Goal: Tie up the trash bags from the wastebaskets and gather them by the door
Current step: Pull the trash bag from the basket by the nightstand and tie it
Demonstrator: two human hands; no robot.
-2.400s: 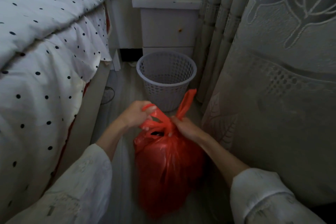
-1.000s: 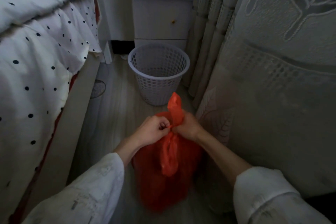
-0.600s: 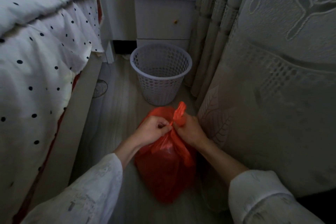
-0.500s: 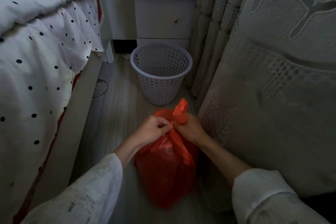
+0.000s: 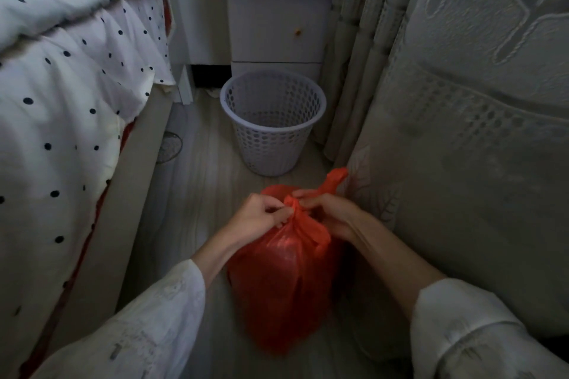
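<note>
A full red trash bag [image 5: 283, 283] stands on the floor in front of me, its top gathered into a knot. My left hand [image 5: 257, 218] pinches the knot from the left. My right hand [image 5: 331, 212] grips the bag's neck from the right, with one red handle tail sticking up past its fingers toward the curtain. Just beyond the bag stands a pale perforated wastebasket [image 5: 272, 121], with no bag in it.
A bed with a polka-dot duvet [image 5: 67, 95] runs along the left. A white nightstand [image 5: 277, 12] stands behind the wastebasket. Patterned curtains [image 5: 462, 120] hang close on the right. A narrow strip of pale wood floor [image 5: 197, 194] lies between bed and curtains.
The two bag handles, held apart and looped earlier, are now drawn together into a tight knot. My hands have closed in on it and the bag has settled lower on the floor.
</note>
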